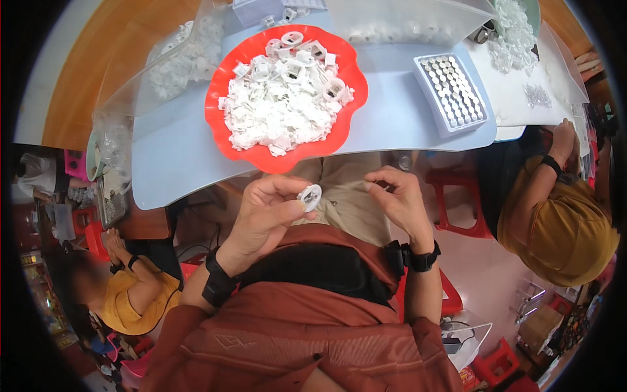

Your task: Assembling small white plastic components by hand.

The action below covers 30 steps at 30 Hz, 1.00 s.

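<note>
That left hand [271,209] pinches a round white plastic piece [311,196]; slack grip could drop it. Whether the right hand [400,199], alongside, grips anything, I can't tell.

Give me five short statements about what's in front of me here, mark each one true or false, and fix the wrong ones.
1. The left hand holds a round white part. True.
2. The bowl heaped with white pieces is green. False: it is red.
3. A pale tray of small round silvery pieces stands to the right of the bowl. True.
4. The right hand lies flat on the blue table. False: it is off the table, in front of its near edge, with fingers bent.
5. There is a black band on the right wrist only. False: the left wrist wears one too.
</note>
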Each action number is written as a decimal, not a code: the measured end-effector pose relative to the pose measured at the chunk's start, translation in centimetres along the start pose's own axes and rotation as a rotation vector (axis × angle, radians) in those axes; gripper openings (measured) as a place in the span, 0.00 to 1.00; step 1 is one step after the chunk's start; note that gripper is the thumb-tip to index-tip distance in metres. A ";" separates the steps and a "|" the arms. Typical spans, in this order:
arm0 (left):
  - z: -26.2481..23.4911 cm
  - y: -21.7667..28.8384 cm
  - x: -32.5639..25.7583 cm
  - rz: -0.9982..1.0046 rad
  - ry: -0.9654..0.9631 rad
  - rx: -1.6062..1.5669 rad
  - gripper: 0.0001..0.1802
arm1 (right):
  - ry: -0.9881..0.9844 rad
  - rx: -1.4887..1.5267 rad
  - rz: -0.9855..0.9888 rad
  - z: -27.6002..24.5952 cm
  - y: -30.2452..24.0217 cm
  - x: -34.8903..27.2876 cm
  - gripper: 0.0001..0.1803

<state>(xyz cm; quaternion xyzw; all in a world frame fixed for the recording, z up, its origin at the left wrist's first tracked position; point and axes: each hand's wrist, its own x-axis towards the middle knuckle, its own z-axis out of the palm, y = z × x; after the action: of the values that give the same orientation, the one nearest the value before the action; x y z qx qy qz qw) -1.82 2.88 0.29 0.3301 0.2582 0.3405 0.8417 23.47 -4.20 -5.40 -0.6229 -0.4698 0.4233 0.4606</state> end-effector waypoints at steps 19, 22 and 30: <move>-1.4 -1.7 -1.9 -0.085 0.008 -0.047 0.12 | -0.557 -0.957 -0.396 6.0 0.1 1.0 0.10; -1.7 -1.8 -1.9 -0.106 -0.064 -0.112 0.13 | -0.542 -1.007 -0.376 5.5 -0.1 0.8 0.10; -1.8 -2.2 -2.1 -0.102 -0.065 -0.181 0.12 | -0.320 0.018 0.061 3.1 -2.8 -1.2 0.09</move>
<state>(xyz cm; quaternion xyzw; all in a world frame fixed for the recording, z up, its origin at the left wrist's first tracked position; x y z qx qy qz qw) -3.52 0.78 -2.04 0.2501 0.2154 0.3084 0.8922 19.66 -4.46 -3.22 -0.5575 -0.5139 0.5351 0.3725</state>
